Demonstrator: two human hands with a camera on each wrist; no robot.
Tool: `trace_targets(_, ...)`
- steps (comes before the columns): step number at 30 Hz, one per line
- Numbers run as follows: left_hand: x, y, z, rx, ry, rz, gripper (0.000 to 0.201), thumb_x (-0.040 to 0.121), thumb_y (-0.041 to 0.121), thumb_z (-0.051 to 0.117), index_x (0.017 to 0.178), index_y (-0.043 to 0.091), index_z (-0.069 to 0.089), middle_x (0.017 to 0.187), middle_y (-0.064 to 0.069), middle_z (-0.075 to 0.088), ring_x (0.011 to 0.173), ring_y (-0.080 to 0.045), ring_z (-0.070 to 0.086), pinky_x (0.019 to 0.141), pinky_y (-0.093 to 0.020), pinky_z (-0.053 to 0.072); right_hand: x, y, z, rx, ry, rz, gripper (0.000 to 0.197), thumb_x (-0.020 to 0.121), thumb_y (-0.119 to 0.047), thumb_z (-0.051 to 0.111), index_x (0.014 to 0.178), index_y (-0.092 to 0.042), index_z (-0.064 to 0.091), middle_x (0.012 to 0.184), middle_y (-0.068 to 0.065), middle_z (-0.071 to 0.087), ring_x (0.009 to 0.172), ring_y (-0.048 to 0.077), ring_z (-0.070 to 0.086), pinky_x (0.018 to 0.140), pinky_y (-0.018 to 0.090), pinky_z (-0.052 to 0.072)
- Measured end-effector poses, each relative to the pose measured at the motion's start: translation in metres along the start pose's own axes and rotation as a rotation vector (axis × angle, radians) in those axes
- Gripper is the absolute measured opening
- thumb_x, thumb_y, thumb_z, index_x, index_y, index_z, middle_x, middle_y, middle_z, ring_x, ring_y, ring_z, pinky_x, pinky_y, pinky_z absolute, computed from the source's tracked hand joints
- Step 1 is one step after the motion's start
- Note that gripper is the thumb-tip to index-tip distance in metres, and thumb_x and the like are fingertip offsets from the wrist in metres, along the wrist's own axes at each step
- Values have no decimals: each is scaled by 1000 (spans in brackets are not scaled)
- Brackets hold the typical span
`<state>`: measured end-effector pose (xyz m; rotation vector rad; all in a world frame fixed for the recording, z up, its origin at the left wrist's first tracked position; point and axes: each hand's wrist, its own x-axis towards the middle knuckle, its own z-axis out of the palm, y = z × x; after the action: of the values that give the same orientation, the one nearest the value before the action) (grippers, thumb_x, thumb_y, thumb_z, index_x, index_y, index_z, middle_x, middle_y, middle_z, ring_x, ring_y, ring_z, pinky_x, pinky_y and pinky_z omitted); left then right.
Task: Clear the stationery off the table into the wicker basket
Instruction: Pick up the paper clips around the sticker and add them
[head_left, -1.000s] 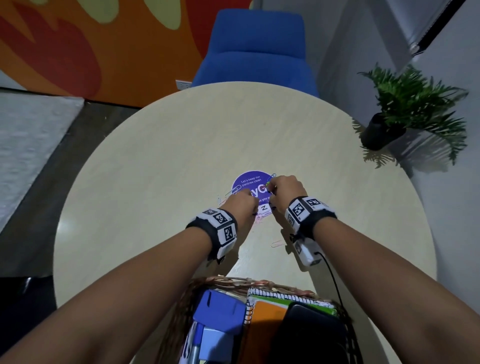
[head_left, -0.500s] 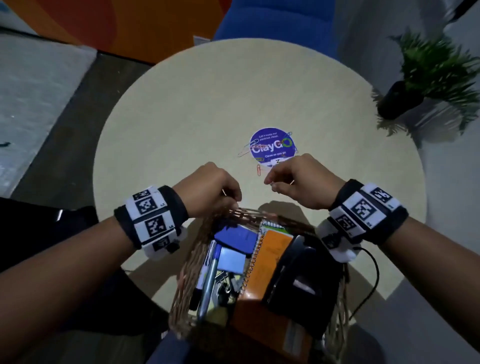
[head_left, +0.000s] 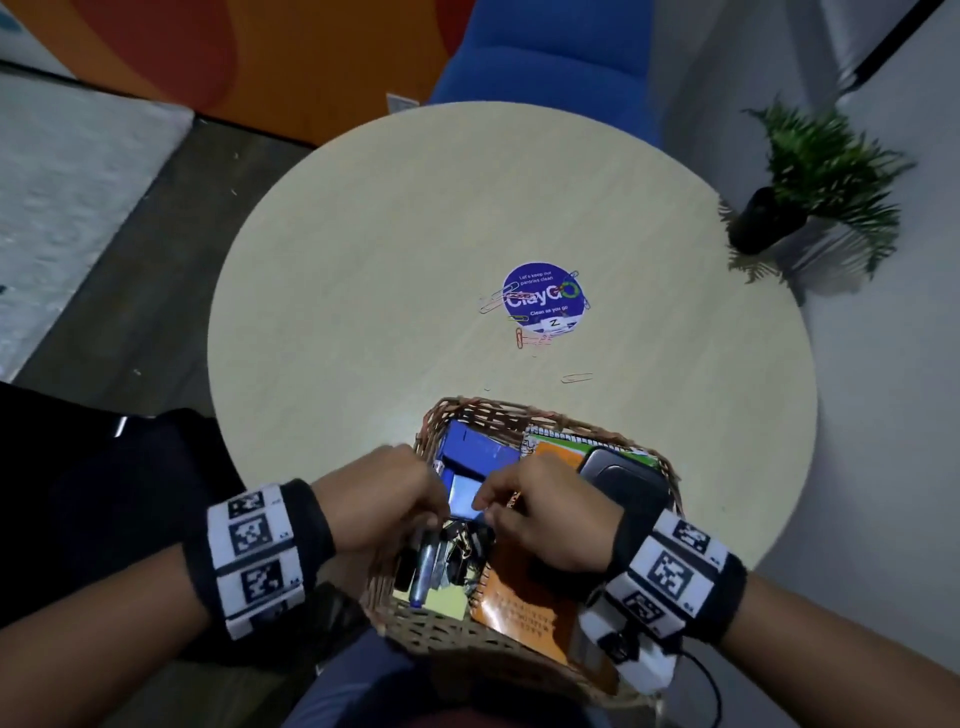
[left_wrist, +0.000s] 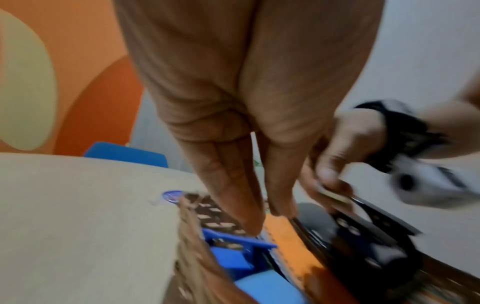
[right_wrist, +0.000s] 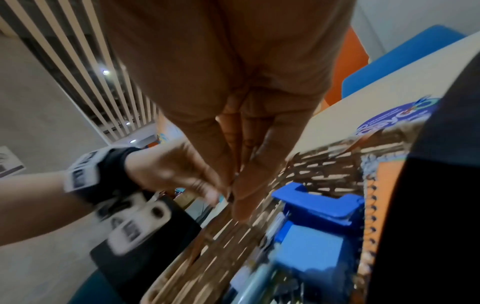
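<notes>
1. Both over the brown woven wicker basket (head_left: 524, 631): left hand (head_left: 384, 501) and right hand (head_left: 550, 512), fingers pinched together; contents too small to tell.
2. Already inside: orange spiral notebook (head_left: 524, 592), blue stapler (head_left: 475, 452), pens.
3. Left on the round pale wooden bench (head_left: 395, 249): scattered coloured paper clips (head_left: 530, 338).

A blue chair (head_left: 550, 57) stands behind the round surface (head_left: 363, 249), an orange wall (head_left: 260, 47) beyond, a potted plant (head_left: 810, 176) at right.

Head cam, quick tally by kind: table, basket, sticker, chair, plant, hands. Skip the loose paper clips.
table: 1
wicker basket: 1
round sticker: 1
blue chair: 1
potted plant: 1
hands: 2, left hand and right hand
Total: 7
</notes>
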<state>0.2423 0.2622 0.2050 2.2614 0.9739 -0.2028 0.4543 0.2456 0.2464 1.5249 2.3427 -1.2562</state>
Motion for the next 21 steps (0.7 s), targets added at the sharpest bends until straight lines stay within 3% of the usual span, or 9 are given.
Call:
trace_targets(3, 6, -21, -34, 4, 143, -116, 14, 84, 23, 63, 94, 26, 73, 92, 6, 76, 84, -10, 69, 76, -28, 54, -8, -9, 13, -31, -104, -45, 24, 91, -13, 54, 108, -18, 70, 104, 3, 74, 96, 18, 67, 85, 23, 47)
trace_targets(5, 20, -36, -56, 12, 203, -191, 16, 85, 26, 66, 99, 23, 73, 97, 5, 76, 88, -10, 70, 81, -26, 53, -6, -7, 9, -111, -126, -36, 27, 92, -14, 54, 115, -18, 67, 108, 5, 73, 102, 22, 65, 91, 30, 50)
trace_targets(9, 74, -61, -80, 83, 258, -247, 23, 88, 27, 62, 108, 19, 68, 109, 1, 71, 96, -16, 67, 84, -32, 52, 16, 21, -50, -195, 123, 38, 22, 89, -21, 58, 108, -21, 68, 104, 2, 73, 99, 23, 64, 87, 33, 48)
trace_targets(11, 106, -62, -81, 211, 172, -177, 27, 91, 26, 54, 116, 19, 63, 115, -1, 64, 105, -22, 62, 85, -34, 51, 36, 52, -84, -271, 192, 87, 20, 88, -18, 60, 106, -21, 69, 101, 1, 73, 93, 23, 66, 85, 35, 50)
trace_targets(13, 132, -58, -78, 340, 20, -70, 31, 94, 27, 48, 121, 17, 59, 118, -3, 57, 115, -25, 55, 88, -37, 50, 60, 89, -108, -399, 128, 175, 24, 88, -16, 60, 109, -22, 68, 105, 2, 71, 95, 23, 65, 83, 34, 50)
trace_targets(16, 160, -61, -65, 536, -106, 192, 32, 92, 20, 53, 123, 16, 58, 133, -6, 52, 124, -25, 48, 86, -39, 52, 91, 132, -119, -517, 15, 271, 27, 86, -16, 57, 110, -24, 68, 112, 4, 68, 102, 27, 63, 82, 32, 48)
trace_targets(18, 170, -70, -56, 555, -106, 305, 26, 87, 17, 60, 111, 12, 66, 127, -7, 60, 118, -28, 55, 82, -40, 55, 106, 145, -114, -514, -14, 285, 22, 87, -22, 57, 106, -22, 69, 109, 7, 69, 100, 31, 63, 82, 35, 51)
trace_targets(21, 176, -76, -50, 558, -113, 280, 22, 83, 19, 56, 93, 7, 72, 109, -11, 68, 100, -30, 65, 73, -36, 54, 122, 155, -102, -511, -20, 271, 14, 87, -26, 58, 94, -19, 68, 101, 7, 70, 94, 31, 64, 75, 35, 50)
